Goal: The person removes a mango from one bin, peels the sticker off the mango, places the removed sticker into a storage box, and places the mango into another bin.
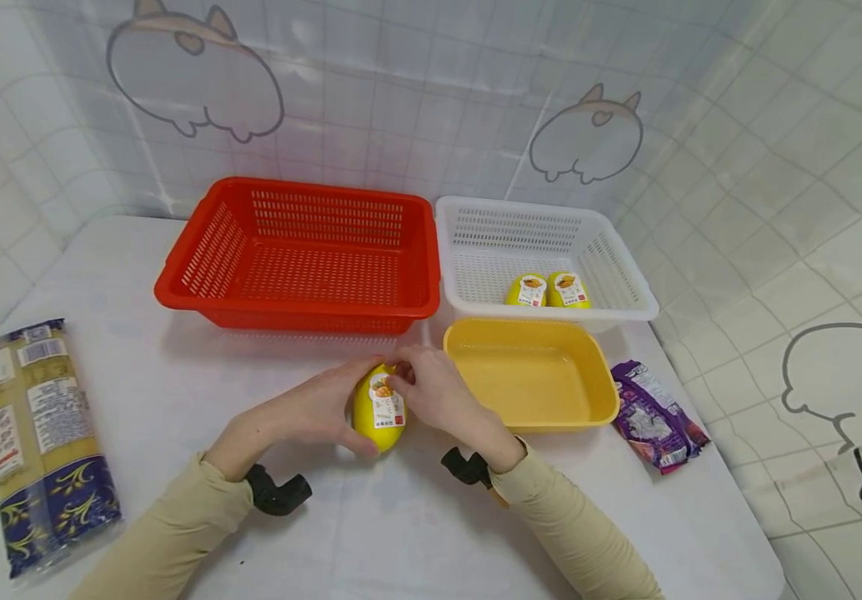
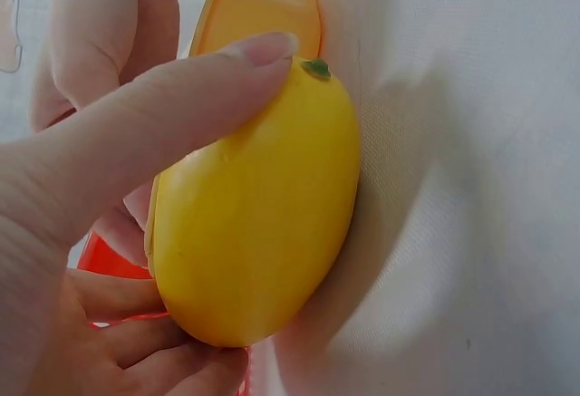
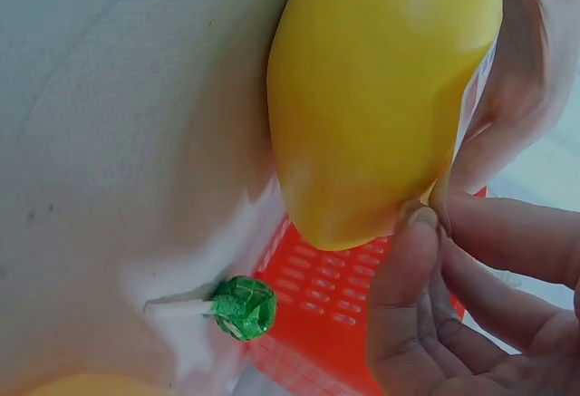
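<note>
A yellow mango-shaped container (image 1: 363, 410) with a white printed label (image 1: 386, 408) rests on the table between both hands. My left hand (image 1: 309, 415) grips it from the left; in the left wrist view its thumb lies across the yellow shell (image 2: 263, 224) beside a small green nub (image 2: 316, 68). At the far end, my right hand (image 1: 434, 390) pinches the thin edge of the covering film (image 3: 440, 198) between thumb and index finger. The film lifts slightly from the shell there in the right wrist view. Its underside stays mostly hidden.
Behind stand a red basket (image 1: 311, 319) and a white basket (image 1: 476, 287) holding two similar yellow containers (image 1: 548, 290). A yellow tub (image 1: 528, 392) and purple snack bag (image 1: 656, 417) are right, a noodle packet (image 1: 48, 442) left. A green-wrapped lollipop (image 3: 245, 308) lies near the red basket.
</note>
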`<state>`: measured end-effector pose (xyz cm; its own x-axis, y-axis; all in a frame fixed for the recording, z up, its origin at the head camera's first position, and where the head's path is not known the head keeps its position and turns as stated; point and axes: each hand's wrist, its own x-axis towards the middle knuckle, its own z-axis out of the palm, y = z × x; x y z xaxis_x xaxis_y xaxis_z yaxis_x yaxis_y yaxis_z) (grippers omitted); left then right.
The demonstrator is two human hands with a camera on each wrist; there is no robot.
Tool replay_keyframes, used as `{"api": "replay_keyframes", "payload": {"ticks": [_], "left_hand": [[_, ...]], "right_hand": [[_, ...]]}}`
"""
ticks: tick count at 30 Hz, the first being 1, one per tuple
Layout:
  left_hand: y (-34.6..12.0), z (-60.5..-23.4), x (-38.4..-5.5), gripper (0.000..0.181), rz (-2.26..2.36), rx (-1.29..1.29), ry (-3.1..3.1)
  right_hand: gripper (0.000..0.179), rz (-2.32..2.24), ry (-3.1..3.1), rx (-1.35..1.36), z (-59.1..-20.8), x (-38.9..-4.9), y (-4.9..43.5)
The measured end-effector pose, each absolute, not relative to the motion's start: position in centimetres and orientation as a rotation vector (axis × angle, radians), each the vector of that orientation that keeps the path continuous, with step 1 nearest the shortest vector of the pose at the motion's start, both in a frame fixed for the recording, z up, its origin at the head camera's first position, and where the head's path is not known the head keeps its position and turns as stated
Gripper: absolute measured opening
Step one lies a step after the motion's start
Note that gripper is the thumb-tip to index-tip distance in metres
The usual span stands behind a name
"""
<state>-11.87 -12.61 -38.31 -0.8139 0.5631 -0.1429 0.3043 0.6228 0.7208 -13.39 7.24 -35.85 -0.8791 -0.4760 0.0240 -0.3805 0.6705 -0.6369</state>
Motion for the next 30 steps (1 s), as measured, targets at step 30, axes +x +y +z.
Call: {"api": "replay_keyframes", "payload": {"ticks": [30], "left_hand": [[-12.99,-38.49,-12.08,0.112,1.016,0.665,2.478]], "right_hand": [[0.008,-1.06,2.69,-0.702,-35.12,-13.34,7.6]]}}
